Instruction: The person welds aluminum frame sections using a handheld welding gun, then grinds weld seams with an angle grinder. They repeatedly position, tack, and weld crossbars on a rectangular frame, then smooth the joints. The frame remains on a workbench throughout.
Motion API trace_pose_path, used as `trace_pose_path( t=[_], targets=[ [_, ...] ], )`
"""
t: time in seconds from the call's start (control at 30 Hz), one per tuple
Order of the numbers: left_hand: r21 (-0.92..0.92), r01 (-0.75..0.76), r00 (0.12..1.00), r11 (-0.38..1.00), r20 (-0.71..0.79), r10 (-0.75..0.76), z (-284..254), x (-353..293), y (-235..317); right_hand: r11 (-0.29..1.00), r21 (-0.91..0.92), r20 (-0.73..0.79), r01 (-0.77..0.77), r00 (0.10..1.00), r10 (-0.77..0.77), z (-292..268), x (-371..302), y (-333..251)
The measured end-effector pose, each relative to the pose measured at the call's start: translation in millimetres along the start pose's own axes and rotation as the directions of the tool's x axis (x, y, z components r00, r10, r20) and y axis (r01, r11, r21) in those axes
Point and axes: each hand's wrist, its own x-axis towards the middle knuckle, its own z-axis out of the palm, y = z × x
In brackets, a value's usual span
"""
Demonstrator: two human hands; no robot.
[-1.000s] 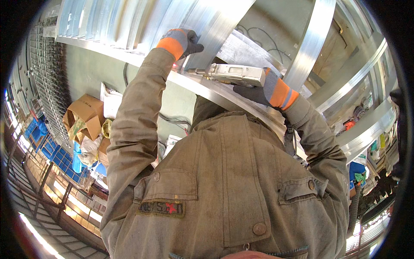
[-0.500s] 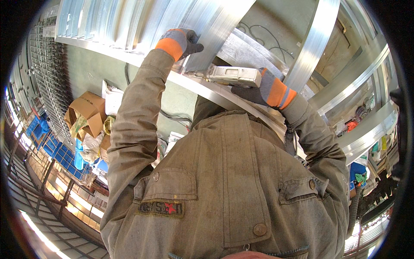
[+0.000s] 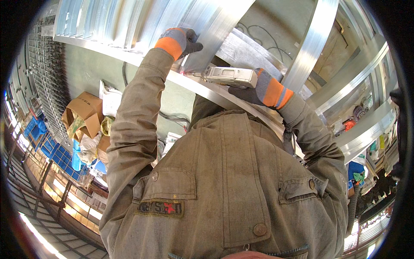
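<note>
My left hand point(image 3: 180, 41), in a grey and orange glove, is closed over a long shiny aluminium profile point(image 3: 211, 45), with the thumb pointing right. Its fingertips are partly hidden. In a matching glove, my right hand point(image 3: 267, 89) grips a boxy silver hand-held power tool point(image 3: 233, 76) from its right end. The tool lies almost level, and its narrow front end points left. Its tip meets the near end of the profile, just below my left hand, where a small reddish glow shows. A pale metal rail point(image 3: 202, 91) runs beneath the tool, close to my chest.
Several more aluminium profiles point(image 3: 99, 21) lie side by side at the far left. A wide metal bar point(image 3: 312, 39) slants across the right. Dark cable point(image 3: 263, 36) curls on the floor beyond. Left of my arm stand an open cardboard box point(image 3: 84, 110) and blue crates point(image 3: 54, 151).
The tool and my right hand have shifted very slightly left. My left hand keeps its place on the profile. The surroundings sit a little differently as the view shifts slightly.
</note>
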Motion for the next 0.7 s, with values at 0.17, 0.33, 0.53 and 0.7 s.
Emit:
trace_pose_path(
  t=[0.17, 0.33, 0.53, 0.7],
  targets=[
    [0.022, -0.012, 0.999, 1.0, -0.043, 0.013, -2, -6, 4, 0.992, -0.128, 0.008, -0.004, 1.0, 0.005, -1, -3, -3],
    [-0.083, -0.051, 0.994, 0.995, -0.101, 0.043, -10, -28, 9, 0.959, -0.284, 0.023, -0.01, 1.0, 0.018, -1, -8, -10],
    [-0.166, -0.045, 0.998, 0.985, -0.046, 0.038, -17, -36, 16, 0.912, -0.41, 0.045, -0.004, 0.999, 0.025, -2, -11, -12],
    [0.04, -0.031, 0.998, 0.999, 0.047, 0.029, -22, -23, 17, 0.882, -0.471, 0.049, -0.004, 0.998, 0.031, -3, -13, -11]
  ],
)
